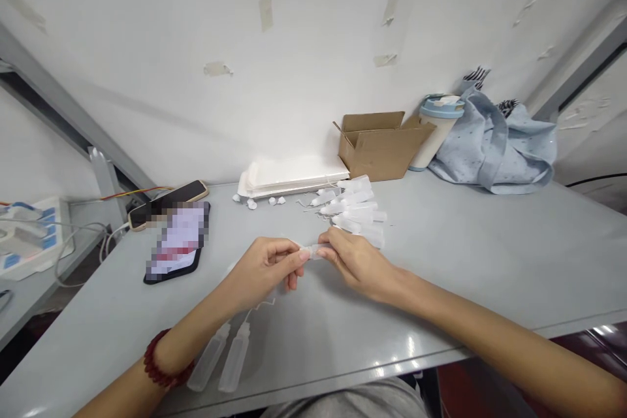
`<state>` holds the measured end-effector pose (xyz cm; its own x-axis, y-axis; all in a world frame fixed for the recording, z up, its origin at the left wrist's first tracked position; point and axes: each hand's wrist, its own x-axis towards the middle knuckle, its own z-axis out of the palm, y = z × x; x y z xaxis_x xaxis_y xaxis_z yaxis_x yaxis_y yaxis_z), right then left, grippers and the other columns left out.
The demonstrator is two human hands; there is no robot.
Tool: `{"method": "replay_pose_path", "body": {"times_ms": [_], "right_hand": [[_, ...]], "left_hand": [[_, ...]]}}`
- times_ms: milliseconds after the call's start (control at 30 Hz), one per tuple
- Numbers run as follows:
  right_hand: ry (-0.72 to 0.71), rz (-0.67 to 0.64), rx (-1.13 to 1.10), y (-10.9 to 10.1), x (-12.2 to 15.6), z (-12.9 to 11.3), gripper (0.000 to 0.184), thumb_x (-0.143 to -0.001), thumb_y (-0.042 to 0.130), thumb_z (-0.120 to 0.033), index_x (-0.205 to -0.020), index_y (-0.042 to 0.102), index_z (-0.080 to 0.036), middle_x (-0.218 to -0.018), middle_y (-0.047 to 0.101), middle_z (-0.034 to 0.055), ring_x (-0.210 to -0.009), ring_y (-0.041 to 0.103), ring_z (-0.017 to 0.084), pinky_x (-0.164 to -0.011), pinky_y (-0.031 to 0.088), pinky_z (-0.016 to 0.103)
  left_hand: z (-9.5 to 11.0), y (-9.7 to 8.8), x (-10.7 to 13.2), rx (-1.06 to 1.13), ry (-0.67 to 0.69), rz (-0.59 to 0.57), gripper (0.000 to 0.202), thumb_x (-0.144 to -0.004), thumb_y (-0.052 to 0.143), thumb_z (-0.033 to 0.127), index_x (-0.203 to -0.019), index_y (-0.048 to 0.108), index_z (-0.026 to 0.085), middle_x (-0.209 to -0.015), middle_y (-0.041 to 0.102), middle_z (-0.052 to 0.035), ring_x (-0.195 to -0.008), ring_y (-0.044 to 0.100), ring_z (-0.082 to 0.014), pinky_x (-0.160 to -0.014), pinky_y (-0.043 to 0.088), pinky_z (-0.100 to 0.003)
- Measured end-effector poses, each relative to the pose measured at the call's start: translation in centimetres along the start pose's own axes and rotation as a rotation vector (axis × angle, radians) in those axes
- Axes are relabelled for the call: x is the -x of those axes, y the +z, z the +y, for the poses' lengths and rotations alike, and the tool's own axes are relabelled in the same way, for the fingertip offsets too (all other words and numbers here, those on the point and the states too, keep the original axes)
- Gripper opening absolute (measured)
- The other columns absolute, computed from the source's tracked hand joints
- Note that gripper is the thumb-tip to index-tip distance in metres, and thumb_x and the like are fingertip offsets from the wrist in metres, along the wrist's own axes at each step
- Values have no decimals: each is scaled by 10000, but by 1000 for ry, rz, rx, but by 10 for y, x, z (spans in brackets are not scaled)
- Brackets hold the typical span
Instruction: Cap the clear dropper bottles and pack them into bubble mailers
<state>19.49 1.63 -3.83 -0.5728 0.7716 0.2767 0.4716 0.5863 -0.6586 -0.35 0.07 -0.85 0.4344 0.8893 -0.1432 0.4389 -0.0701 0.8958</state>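
Observation:
My left hand [277, 268] and my right hand [355, 261] meet over the middle of the grey table. Between them lies a small translucent plastic bottle [316, 251], nearly level. The left fingers pinch its neck end, while the right fingers close around its body and hide most of it. Just beyond my right hand is a pile of similar needle-tip squeeze bottles [350, 206]. Two more bottles [235, 356] with thin tips lie near the front edge, beside my left wrist with its red beaded bracelet [164, 362].
Several small white caps [252, 204] lie before a stack of white trays or sheets [294, 176]. Behind stand an open cardboard box [379, 150], a lidded cup [438, 130] and a blue cloth bag [499, 144]. Two phones [181, 241] and a power strip [34, 241] are at left.

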Motion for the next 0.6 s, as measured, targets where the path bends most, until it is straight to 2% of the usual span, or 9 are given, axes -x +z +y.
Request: {"method": "replay_pose_path", "body": {"times_ms": [100,200,300,433,533,600], "right_hand": [[60,40,-107,3,-1,-2,364,-964,260,-376,-671,384,-199,-611,426,-12,-556,396,122,-562,302,266],[164,28,-253,2,-3,-5,437,-963,269,-421,-588,318,-202,-526,320,-49,-493,318,97,-515,264,250],[163,54,-260,1,-3,-7,435,-962,286,-417,-590,334,-197,-540,340,-45,-503,330,95,-514,271,247],[83,63,-181,0,1,-6,345,-957,324,-389,-703,451,-192,-621,460,-16,-554,408,112,-539,314,248],[5,66,-149,2,3,-4,217,-921,425,-383,-930,519,-188,-777,553,34,-636,475,142,-571,349,260],[-48,137,-121,4,3,-5,207,-903,458,-375,-941,530,-185,-771,549,43,-641,471,152,-583,348,271]], "left_hand": [[1,3,2,-106,95,48,239,-851,518,332,-746,628,147,-615,605,-10,-596,565,-132,-597,443,-224],[2,6,4,-195,179,110,194,-830,543,301,-744,629,151,-652,612,-23,-617,561,-136,-595,441,-220],[3,5,4,-119,94,51,270,-862,497,361,-744,625,154,-670,616,-22,-602,569,-130,-574,449,-213],[4,2,3,-3,-3,-15,366,-880,452,428,-666,575,159,-577,580,8,-558,570,-125,-566,454,-215],[5,0,2,45,14,21,349,-872,471,423,-663,558,159,-577,574,17,-553,569,-119,-578,458,-218],[5,1,1,74,25,51,339,-871,474,408,-663,556,154,-571,571,16,-537,570,-115,-577,468,-221]]}}
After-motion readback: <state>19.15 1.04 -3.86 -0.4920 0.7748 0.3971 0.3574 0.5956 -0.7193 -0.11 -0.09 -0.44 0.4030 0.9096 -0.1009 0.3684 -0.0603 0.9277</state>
